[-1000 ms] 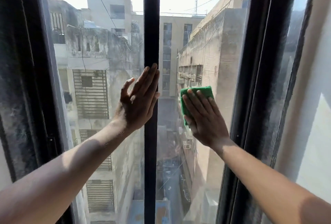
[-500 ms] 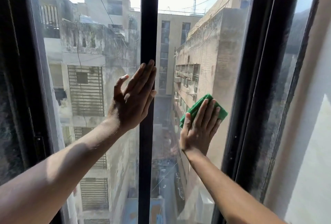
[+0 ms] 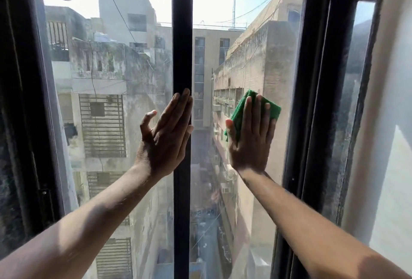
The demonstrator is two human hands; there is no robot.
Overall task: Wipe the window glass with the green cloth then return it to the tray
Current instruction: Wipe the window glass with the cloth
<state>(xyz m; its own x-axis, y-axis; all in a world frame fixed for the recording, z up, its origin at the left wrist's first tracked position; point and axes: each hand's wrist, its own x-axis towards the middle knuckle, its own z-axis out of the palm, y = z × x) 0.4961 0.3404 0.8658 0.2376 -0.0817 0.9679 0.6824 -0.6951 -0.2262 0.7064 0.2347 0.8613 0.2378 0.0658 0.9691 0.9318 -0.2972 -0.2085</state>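
Note:
My right hand [image 3: 250, 136] lies flat on the right window pane [image 3: 240, 33], pressing the folded green cloth [image 3: 273, 109] against the glass at mid height. The cloth shows above and left of my fingers. My left hand [image 3: 166, 136] rests open with its fingers straight on the black centre bar [image 3: 182, 44] and the edge of the left pane [image 3: 107, 55]. No tray is in view.
Black window frames stand at the left [image 3: 22, 100] and right [image 3: 312, 100]. A narrow side pane [image 3: 354, 77] and a pale wall [image 3: 392, 77] lie at the far right. Buildings and an alley show through the glass.
My right hand swept the cloth from beside the centre bar down and right, then back up with the fingers upright. My left hand stayed on the bar.

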